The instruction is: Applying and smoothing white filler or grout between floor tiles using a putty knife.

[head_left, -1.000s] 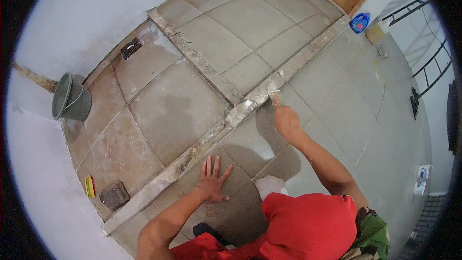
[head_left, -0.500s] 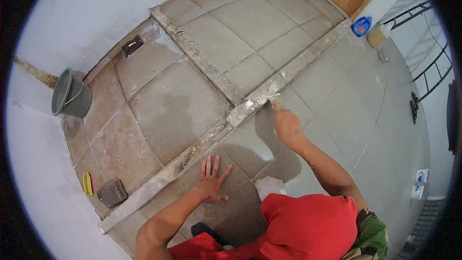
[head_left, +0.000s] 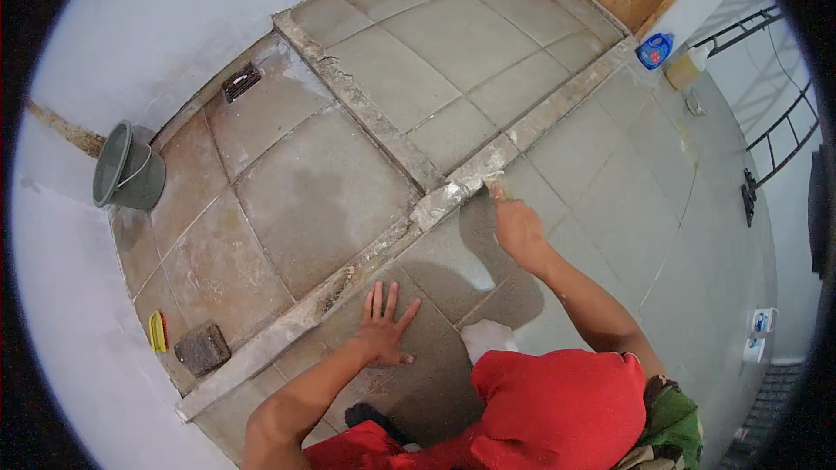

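My right hand (head_left: 520, 231) grips a small flat hand tool with a pale tip (head_left: 495, 184); whether it is a brush or a scraper is too small to tell. The tip meets the near edge of a low raised concrete kerb (head_left: 557, 102) that crosses the tiled floor. Around that spot the kerb carries a whitish, shiny patch (head_left: 440, 203). My left hand (head_left: 383, 331) lies flat on the darker floor tiles just below the kerb, fingers spread, with nothing in it.
A grey bucket (head_left: 131, 170) stands by the left wall. Near the kerb's left end lie a dark block (head_left: 203, 349) and a yellow brush (head_left: 158, 332). A floor drain (head_left: 240, 83) sits farther back. Far right are a blue bottle (head_left: 654, 50), a yellowish jug (head_left: 685, 68) and a black metal rack (head_left: 775, 139).
My right hand has shifted very slightly to the left, and the tool's tip is turned a little differently against the kerb. My left hand stays where it was.
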